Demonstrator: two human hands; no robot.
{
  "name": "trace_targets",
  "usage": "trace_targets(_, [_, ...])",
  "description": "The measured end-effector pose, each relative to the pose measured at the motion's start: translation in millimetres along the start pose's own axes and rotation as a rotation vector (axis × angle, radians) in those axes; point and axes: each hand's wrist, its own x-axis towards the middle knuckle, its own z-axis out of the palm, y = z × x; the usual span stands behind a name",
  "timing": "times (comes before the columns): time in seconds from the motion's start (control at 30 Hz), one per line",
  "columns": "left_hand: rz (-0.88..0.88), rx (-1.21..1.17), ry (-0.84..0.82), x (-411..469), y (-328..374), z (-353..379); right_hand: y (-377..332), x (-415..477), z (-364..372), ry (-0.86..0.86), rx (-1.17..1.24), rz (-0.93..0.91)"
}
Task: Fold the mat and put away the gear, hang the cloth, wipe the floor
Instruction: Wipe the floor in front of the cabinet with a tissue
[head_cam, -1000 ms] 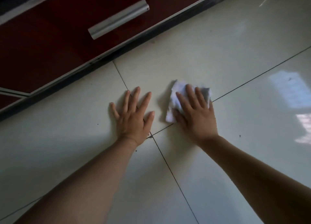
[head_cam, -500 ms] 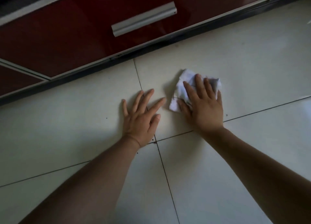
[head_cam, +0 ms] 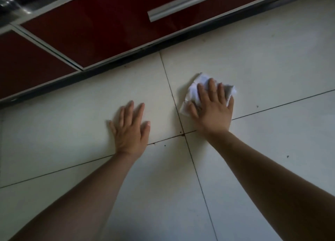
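Observation:
A crumpled white wipe (head_cam: 194, 90) lies on the pale tiled floor (head_cam: 272, 63), just right of a dark grout line. My right hand (head_cam: 212, 106) presses flat on the wipe with straight fingers and covers most of it. My left hand (head_cam: 131, 127) rests flat on the floor to the left of the grout line, fingers spread, holding nothing. Small dark specks dot the tiles near the grout crossing (head_cam: 183, 134).
A dark red cabinet front (head_cam: 101, 23) with a long silver handle (head_cam: 178, 4) runs along the top, above a black plinth (head_cam: 112, 65) at floor level. Open tile stretches to the right and towards me.
The view has shifted, so the cabinet and handle sit further right. My right hand has kept pressing the wipe and slid it over the tile. My left hand has moved left of the grout line.

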Motion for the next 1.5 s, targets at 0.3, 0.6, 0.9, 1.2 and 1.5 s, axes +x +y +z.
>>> trace_targets(0.3, [-0.014,-0.069,0.088,-2.5,-15.4,8.2,-20.6,-10.0,19.0,-0.011,-0.035,-0.244])
trace_targets(0.6, [-0.026,-0.110,0.052,-1.8,-17.2,6.9,-45.4,-9.0,27.3,-0.065,-0.030,-0.333])
trace_targets(0.9, [0.013,-0.241,0.063,-38.7,-108.2,-28.9,-55.5,-25.4,26.7,-0.083,-0.064,-0.161])
trace_targets(1.2, [-0.234,-0.068,0.031,-65.1,-178.9,-8.2,-67.0,-32.2,32.9,-0.019,-0.063,-0.086])
trace_targets(1.5, [-0.236,-0.099,0.094,-64.5,-184.3,-2.5,-130.3,-98.2,76.9,0.047,-0.059,-0.306])
